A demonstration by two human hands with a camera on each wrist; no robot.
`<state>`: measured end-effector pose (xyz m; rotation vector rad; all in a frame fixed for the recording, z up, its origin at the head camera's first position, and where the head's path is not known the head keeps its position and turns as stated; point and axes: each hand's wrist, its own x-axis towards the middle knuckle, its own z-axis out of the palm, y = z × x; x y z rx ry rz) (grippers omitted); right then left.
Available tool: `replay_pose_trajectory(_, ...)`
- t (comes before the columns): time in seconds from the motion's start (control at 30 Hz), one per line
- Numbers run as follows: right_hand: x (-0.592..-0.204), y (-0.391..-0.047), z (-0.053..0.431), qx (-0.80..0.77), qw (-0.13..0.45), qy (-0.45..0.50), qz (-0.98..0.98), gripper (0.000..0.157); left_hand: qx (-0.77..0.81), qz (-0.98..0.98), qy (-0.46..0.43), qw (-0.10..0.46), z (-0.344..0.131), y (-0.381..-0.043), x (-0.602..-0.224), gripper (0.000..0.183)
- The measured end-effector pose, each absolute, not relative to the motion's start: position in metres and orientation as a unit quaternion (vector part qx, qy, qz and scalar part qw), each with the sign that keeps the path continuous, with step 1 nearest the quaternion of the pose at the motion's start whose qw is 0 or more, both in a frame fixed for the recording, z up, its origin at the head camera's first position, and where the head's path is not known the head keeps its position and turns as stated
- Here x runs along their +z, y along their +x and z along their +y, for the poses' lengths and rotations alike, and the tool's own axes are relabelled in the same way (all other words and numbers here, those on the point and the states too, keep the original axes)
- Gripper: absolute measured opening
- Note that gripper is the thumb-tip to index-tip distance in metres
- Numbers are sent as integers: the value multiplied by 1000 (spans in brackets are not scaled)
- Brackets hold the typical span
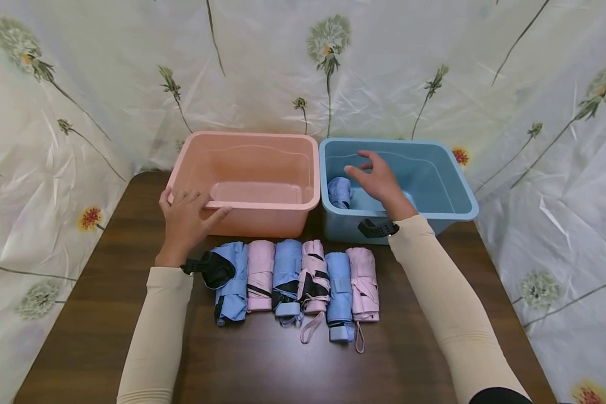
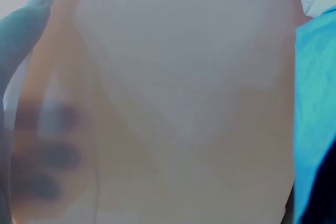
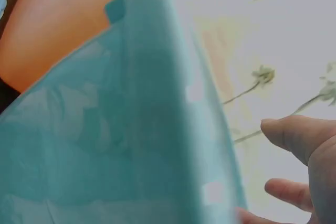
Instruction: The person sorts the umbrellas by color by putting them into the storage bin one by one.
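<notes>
Across the middle of the dark wooden table (image 1: 283, 373), six folded umbrellas (image 1: 288, 261), blue and pink by turns, lie side by side; a seventh, the binned blue umbrella (image 1: 339, 192), sits near the eight o'clock corner inside the blue bin (image 1: 449, 216). At its two o'clock the person's right hand (image 1: 377, 178) hovers, thumb and fingers apart, holding nothing. Toward ten o'clock from the row, the left hand (image 1: 186, 221) grips the near rim of the peach-pink bin (image 1: 262, 206), fingers hooked over it and thumb outside. Each umbrella looks light, its cloth soft and probably slippery over a stiff core; a grip round the wrapped middle should hold best, with the blue handle ends (image 1: 341, 334) at six o'clock a firmer second choice
</notes>
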<state>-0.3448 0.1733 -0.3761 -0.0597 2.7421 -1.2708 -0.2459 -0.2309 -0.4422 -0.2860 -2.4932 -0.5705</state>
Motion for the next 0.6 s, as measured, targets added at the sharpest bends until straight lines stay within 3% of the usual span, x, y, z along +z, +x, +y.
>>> replay_pose_trajectory(0.6,-344,-291,185,-464,-9,-94,881,69,-211,-927,-110,289,-231,-245,-440,46)
